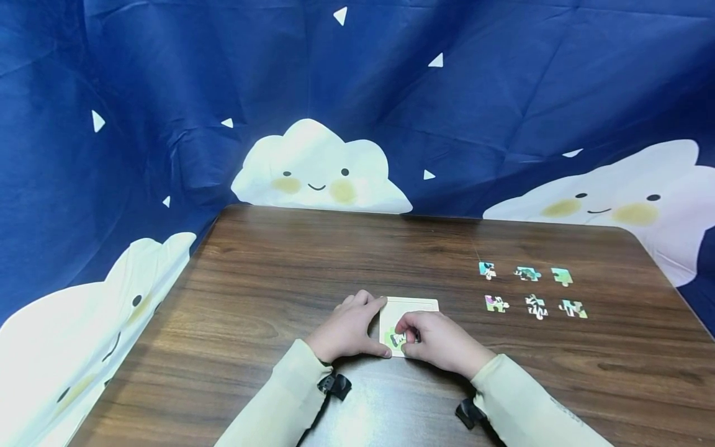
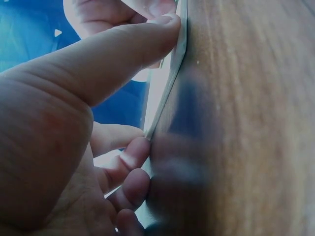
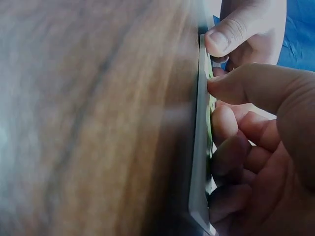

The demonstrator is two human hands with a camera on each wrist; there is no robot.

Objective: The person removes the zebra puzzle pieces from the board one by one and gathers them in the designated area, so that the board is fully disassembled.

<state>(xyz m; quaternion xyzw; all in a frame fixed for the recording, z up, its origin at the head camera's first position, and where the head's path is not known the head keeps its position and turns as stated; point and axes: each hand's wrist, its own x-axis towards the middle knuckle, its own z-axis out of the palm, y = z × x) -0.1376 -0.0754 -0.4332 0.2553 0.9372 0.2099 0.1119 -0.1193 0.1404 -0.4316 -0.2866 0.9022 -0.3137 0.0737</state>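
A small pale puzzle board (image 1: 410, 303) lies flat on the table between both hands. My left hand (image 1: 349, 326) holds it along its left side, thumb at the near corner and forefinger at the far corner. Over its near part, my right hand (image 1: 441, 341) has thumb and fingers bent down on a green-and-white jigsaw piece (image 1: 395, 339), pinching it against the board. The fingers partly cover that piece. In the right wrist view, my right thumb (image 3: 229, 88) presses close at the board's edge (image 3: 197, 182), with the other fingertips over its printed surface.
To the right, several loose jigsaw pieces lie in two rows, including a green piece (image 1: 561, 275) and a pink-and-green piece (image 1: 495, 303). The brown wooden table (image 1: 268, 273) ends at a blue curtain (image 1: 335, 74) with printed clouds. Black straps circle both sleeves near the wrists.
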